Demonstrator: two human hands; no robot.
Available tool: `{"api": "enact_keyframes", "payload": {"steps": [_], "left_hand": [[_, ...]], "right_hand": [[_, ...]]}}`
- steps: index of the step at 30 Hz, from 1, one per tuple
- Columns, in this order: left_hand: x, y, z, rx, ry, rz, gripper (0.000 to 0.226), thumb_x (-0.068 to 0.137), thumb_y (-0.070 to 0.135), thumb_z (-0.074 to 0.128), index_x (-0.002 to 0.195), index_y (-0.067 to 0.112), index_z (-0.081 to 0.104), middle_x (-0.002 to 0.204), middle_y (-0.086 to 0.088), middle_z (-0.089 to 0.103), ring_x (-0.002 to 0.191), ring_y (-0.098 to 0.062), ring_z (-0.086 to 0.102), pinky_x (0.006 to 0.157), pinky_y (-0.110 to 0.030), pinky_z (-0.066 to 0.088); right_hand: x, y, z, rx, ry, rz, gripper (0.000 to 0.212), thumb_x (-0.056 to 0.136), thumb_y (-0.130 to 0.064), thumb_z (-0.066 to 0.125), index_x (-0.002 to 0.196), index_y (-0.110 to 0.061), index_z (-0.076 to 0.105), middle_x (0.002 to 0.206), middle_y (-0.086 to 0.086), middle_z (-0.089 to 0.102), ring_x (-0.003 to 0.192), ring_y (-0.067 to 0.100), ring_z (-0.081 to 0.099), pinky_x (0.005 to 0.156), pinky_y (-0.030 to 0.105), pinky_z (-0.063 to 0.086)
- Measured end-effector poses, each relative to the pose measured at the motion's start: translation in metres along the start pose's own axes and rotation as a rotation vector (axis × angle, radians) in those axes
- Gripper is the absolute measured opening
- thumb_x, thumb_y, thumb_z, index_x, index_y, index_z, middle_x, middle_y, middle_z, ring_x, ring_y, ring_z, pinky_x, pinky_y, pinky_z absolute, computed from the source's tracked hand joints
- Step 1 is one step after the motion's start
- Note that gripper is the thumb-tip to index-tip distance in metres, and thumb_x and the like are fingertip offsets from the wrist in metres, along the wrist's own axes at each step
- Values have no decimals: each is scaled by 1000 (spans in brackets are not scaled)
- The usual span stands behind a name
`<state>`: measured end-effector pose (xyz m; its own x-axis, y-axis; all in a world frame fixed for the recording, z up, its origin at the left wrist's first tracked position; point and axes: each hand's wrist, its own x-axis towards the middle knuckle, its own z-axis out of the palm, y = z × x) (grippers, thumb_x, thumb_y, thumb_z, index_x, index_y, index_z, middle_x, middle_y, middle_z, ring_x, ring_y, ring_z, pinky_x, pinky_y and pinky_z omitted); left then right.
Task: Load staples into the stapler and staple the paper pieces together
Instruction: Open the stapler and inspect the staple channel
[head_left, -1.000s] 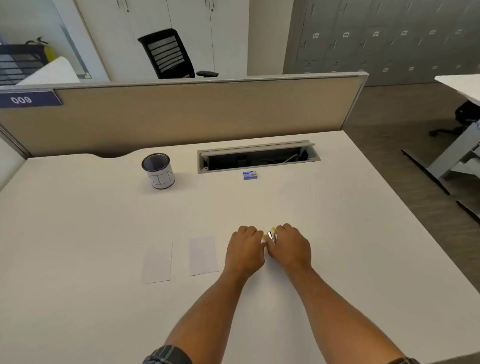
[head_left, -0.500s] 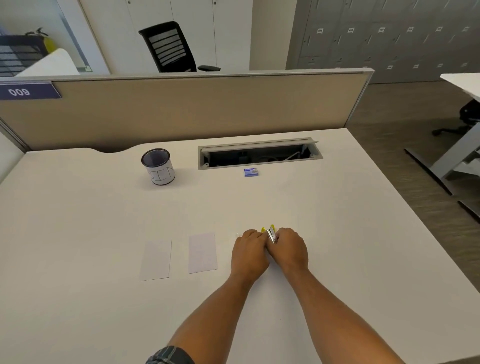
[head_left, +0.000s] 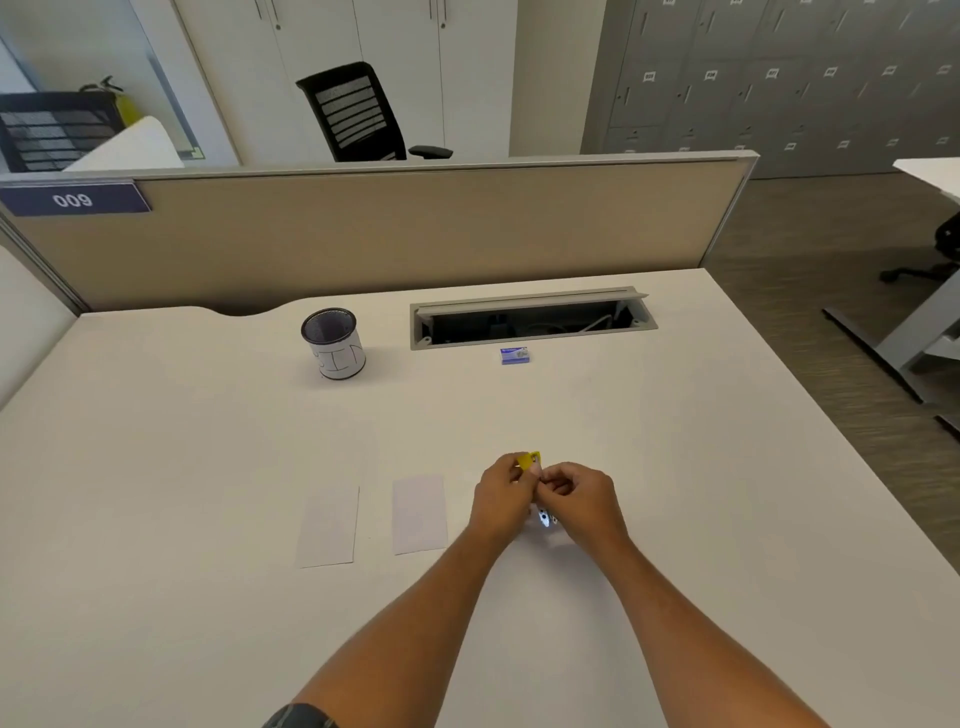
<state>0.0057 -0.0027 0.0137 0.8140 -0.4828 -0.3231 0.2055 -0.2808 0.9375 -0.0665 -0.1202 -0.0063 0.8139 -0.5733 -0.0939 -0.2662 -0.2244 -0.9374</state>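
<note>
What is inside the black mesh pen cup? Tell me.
Inside the black mesh pen cup only its dark inner wall shows; nothing sticks above the rim. Its bottom is hidden by the near wall, so small contents cannot be ruled out.

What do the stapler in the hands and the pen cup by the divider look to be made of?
Stapler: the yellow part looks like glossy plastic, and the lower part glints like bare metal; mostly hidden by the left hand and right hand. Pen cup: likely dark wire mesh, see-through near the rim, with a white paper-like wrap.
</note>
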Motion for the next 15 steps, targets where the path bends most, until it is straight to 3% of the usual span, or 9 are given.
{"api": "enact_keyframes", "payload": {"steps": [2, 4, 6, 8, 12, 15], "left_hand": [[-1, -1, -9, -140, -62, -36, 23, 99, 22, 63, 120, 13, 67, 104, -11, 75, 92, -30, 74, 74, -39, 62], [-3, -3, -18, -186, -82, -46, 23, 95, 18, 70, 117, 11, 68, 101, -11, 75, 79, -23, 73, 62, -30, 58], [-6, -5, -26, -202, -78, -39, 26, 90, 14, 76, 114, 7, 70, 98, -11, 73, 72, -15, 69, 57, -24, 52], [-8, -7, -32, -212, -63, -18, 29, 84, 10, 81, 111, 4, 71, 101, -16, 74, 76, -16, 70, 61, -22, 54], [-10, -11, -39, -192, -16, 18, 30, 78, 8, 86, 105, 6, 73, 103, -16, 76, 90, -28, 75, 72, -27, 58], [-10, -10, -36, -196, 32, 29, 30, 74, 10, 88, 101, 11, 74, 100, -9, 77, 93, -30, 75, 81, -36, 61]], "right_hand": [[-4, -1, 0, 54, -53, -9, 21, 78, -42, 78, 81, -21, 78, 75, 2, 77, 73, 20, 75, 71, 34, 62], [-7, -1, 0, 87, -97, -14, 29, 73, -46, 79, 85, -19, 79, 78, 4, 78, 79, 25, 75, 74, 35, 62], [-8, -1, 1, 102, -162, -19, 25, 75, -42, 82, 88, -21, 80, 82, 3, 79, 81, 24, 76, 74, 29, 61], [-8, -1, 2, 93, -220, -22, 12, 80, -28, 83, 91, -22, 81, 84, 2, 79, 83, 21, 77, 76, 26, 59], [-5, -4, 4, 29, -267, -33, 9, 82, -17, 80, 91, -20, 80, 84, 3, 79, 83, 22, 77, 81, 35, 61], [-6, -8, 9, -15, -220, -72, 10, 81, -20, 79, 87, -27, 78, 79, -3, 78, 71, 10, 72, 68, 25, 57]]}}
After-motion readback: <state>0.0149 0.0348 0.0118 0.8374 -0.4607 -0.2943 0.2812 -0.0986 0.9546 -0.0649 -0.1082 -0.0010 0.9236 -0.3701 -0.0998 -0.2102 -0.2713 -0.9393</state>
